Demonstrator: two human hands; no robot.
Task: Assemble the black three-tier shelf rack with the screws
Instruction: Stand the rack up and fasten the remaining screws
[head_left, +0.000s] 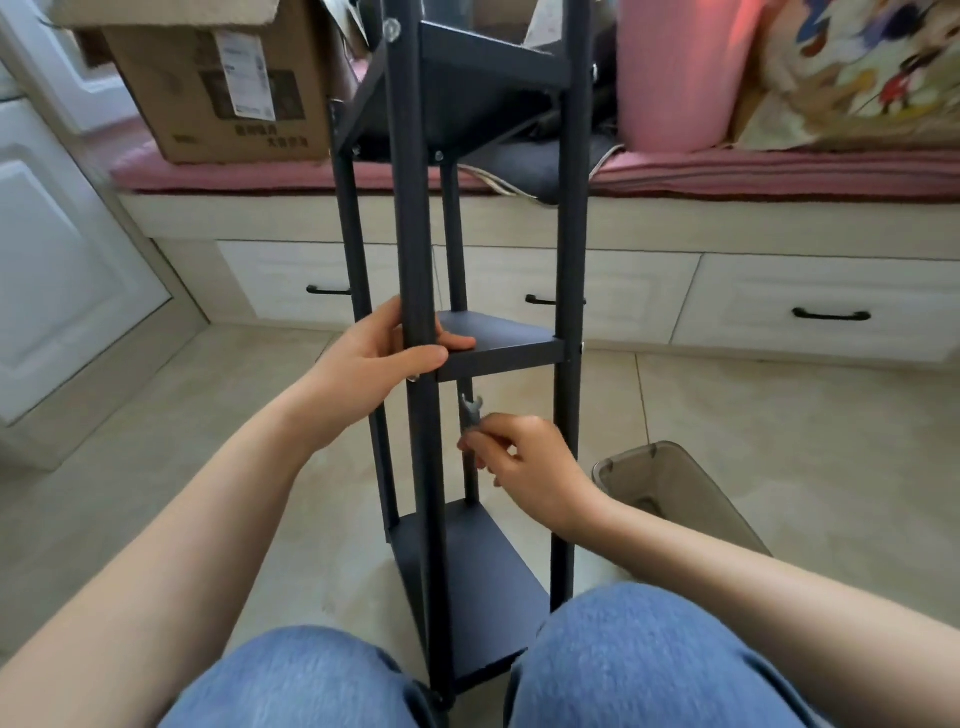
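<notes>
Gripping the rack (415, 234) post, left hand (374, 358); right hand (524, 462) pinches a wrench (471, 410).

A: Any print legible?

B: Only on the brown cardboard box (218, 88) on the pink cushion. A white shipping label (245, 73) bears small print, too blurred to read.

A: And below it?

B: Two lines of dark Chinese characters (272, 136) near the bottom edge, also unreadable.

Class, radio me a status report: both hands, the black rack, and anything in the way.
Left hand grips the black metal three-tier rack at its front post. Right hand pinches a small grey metal spanner. Rack upright, shelves fitted. Nothing blocking.
</notes>
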